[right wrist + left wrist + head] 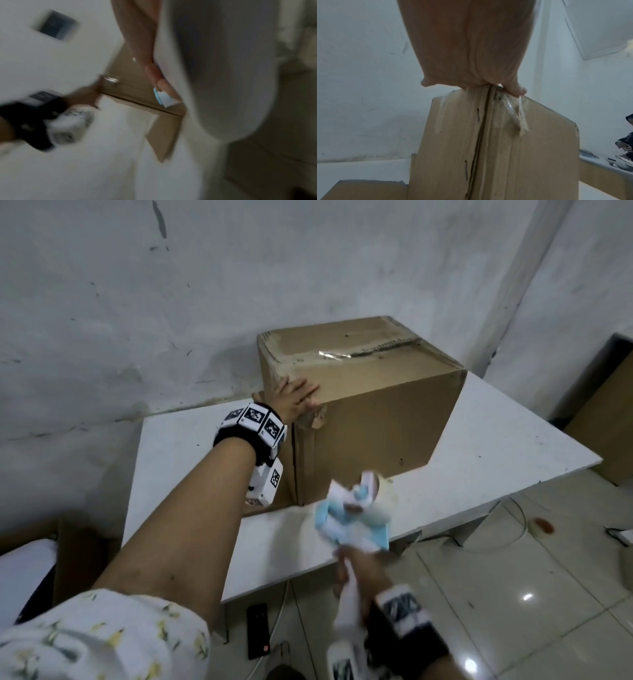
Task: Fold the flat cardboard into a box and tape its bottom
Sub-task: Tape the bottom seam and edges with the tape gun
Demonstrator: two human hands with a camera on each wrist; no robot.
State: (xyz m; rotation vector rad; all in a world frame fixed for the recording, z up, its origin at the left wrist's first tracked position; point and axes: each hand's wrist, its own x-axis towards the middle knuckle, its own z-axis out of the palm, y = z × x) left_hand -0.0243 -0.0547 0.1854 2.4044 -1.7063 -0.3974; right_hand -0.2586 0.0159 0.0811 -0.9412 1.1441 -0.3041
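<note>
A brown cardboard box (370, 405) stands folded on the white table (496, 446), its top flaps closed with a shiny strip of clear tape (334, 355) along the seam. My left hand (294, 397) rests with straight fingers on the box's top near-left corner; in the left wrist view the left hand (471, 54) presses that corner (488, 88) above the stapled side seam. My right hand (359, 573) grips the white handle of a blue-and-white tape dispenser (352, 515), blurred, over the table's front edge. The right wrist view shows fingers (154, 73) on the dispenser (214, 67).
A dirty white wall (171, 302) stands close behind the table. Flat cardboard (85, 556) leans at the lower left. On the tiled floor (531, 594) lie a roll of tape (541, 525), cables and a black remote (258, 630). Another table edge (616, 364) sits at the right.
</note>
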